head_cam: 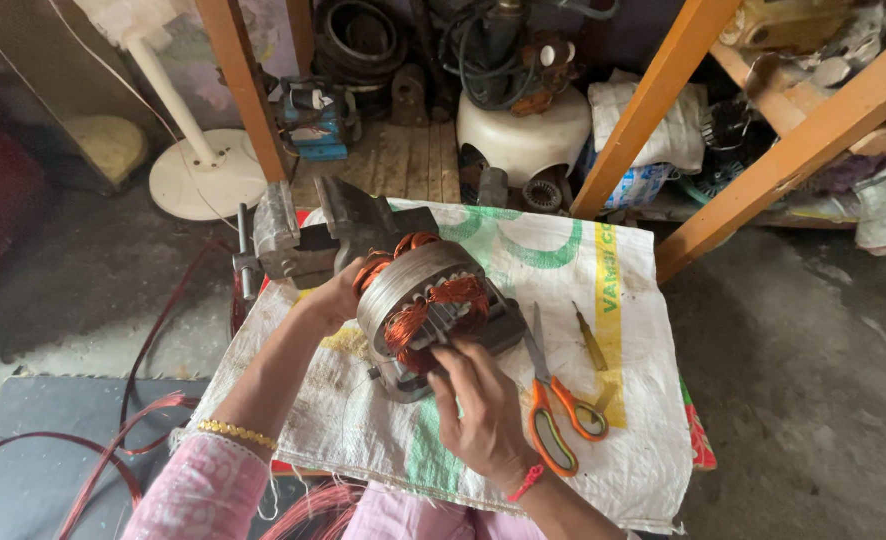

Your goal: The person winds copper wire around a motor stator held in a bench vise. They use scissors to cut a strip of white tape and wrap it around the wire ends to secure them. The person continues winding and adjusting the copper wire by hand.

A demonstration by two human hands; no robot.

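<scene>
In the head view, a grey motor stator (425, 300) wound with copper wire coils (433, 305) sat tilted near the middle of the worktop (623, 440), which was covered by a white woven sack with green and yellow print. The left hand (335, 298) was cupped against the stator's far-left side, its fingers curled round the metal rim and so clamped on the stator. The right hand (483, 405) rested at the stator's near side, with its fingers (453, 350) drawn together and pressed into the copper windings; whether they pinched a single strand I could not tell. A gold bangle (238, 433) showed on the left wrist and a red thread (526, 483) on the right.

Just right of the stator, orange-handled scissors (553, 400) lay on the sack with the blades pointing toward the far edge. A yellow-handled screwdriver (591, 340) lay just beyond them, toward the right edge. A grey bench vise (298, 240) stood at the far-left corner of the worktop, touching or nearly touching the stator.

On the floor beyond the far edge stood a white fan base (208, 175) and a white pump housing (523, 130). Loose red wire (113, 440) trailed over the floor by the left edge.
</scene>
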